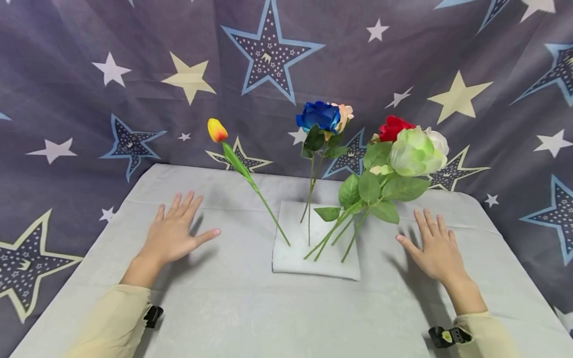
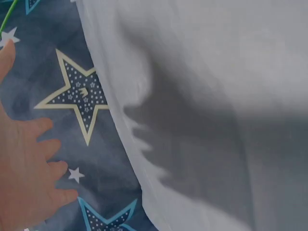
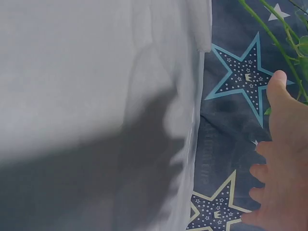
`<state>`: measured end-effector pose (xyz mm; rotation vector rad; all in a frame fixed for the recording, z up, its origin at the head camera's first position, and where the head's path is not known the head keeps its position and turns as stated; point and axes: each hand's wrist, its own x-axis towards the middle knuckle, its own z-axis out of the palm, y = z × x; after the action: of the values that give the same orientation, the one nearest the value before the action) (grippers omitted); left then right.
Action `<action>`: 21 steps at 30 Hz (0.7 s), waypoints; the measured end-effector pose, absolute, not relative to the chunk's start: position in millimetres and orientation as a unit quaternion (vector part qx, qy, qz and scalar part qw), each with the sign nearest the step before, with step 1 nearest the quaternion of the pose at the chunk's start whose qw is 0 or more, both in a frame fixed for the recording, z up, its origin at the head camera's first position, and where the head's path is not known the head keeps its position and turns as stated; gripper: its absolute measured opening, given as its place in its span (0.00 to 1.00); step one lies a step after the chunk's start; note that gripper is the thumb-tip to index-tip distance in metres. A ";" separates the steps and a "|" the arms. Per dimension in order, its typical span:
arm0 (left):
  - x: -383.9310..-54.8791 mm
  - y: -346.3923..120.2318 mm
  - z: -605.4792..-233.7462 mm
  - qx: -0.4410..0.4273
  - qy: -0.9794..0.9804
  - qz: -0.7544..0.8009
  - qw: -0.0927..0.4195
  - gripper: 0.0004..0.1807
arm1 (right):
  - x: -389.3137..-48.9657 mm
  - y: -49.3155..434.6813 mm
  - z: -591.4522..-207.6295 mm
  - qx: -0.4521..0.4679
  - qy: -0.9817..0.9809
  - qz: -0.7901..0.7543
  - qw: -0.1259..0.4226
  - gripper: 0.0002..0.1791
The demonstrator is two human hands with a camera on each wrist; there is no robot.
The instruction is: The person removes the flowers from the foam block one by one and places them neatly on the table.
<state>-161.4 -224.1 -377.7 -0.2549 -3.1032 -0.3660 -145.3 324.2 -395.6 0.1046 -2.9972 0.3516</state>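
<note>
My left hand (image 1: 172, 234) hovers over the left of the table with fingers straight and thumb spread, holding nothing. On the other side my right hand (image 1: 438, 252) is spread the same way, also holding nothing. Between them a white folded pad (image 1: 291, 263) lies on the table. A yellow-red tulip (image 1: 217, 130) leans left from the pad, closest to the left hand. Behind the pad's middle rise a blue rose (image 1: 319, 117) and a peach flower (image 1: 346, 113). Nearest the right hand, a red rose (image 1: 394, 128) and a large pale green flower (image 1: 414, 151) lean right, partly hiding a white bloom.
A light grey cloth covers the table (image 1: 224, 308). Behind it hangs a dark curtain (image 1: 188, 134) printed with stars. Black wrist cameras sit at both sleeves. Green stems (image 3: 272, 36) cross the right wrist view's upper corner, and each hand casts a shadow on the cloth.
</note>
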 end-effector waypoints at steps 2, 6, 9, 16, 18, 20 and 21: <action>-161.1 -220.6 -378.9 -0.085 -0.989 -0.121 0.001 0.55 | -145.7 325.6 -396.3 0.039 -0.991 0.116 0.062 0.46; -159.7 -214.7 -382.9 -0.092 -0.987 -0.129 -0.002 0.54 | -145.0 327.7 -399.7 0.046 -0.990 0.122 0.057 0.46; -158.9 -211.9 -386.7 -0.094 -0.987 -0.131 0.002 0.54 | -145.4 327.4 -404.1 0.053 -0.989 0.132 0.050 0.46; -158.7 -197.4 -394.6 -0.110 -0.982 -0.149 0.018 0.50 | -148.5 326.3 -410.5 0.077 -0.985 0.150 0.047 0.46; -158.9 -193.1 -397.4 -0.116 -0.981 -0.154 0.023 0.49 | -150.5 325.1 -411.7 0.086 -0.985 0.146 0.044 0.46; -159.6 -189.5 -400.5 -0.123 -0.979 -0.162 0.024 0.48 | -153.1 323.3 -412.6 0.092 -0.985 0.144 0.036 0.46; -159.9 -187.9 -401.8 -0.124 -0.978 -0.165 0.020 0.48 | -154.5 321.9 -413.0 0.095 -0.985 0.141 0.032 0.46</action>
<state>-159.9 -187.9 -401.8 -0.3861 -3.0350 -0.5135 -154.5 321.9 -413.0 0.2926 -3.0327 0.4329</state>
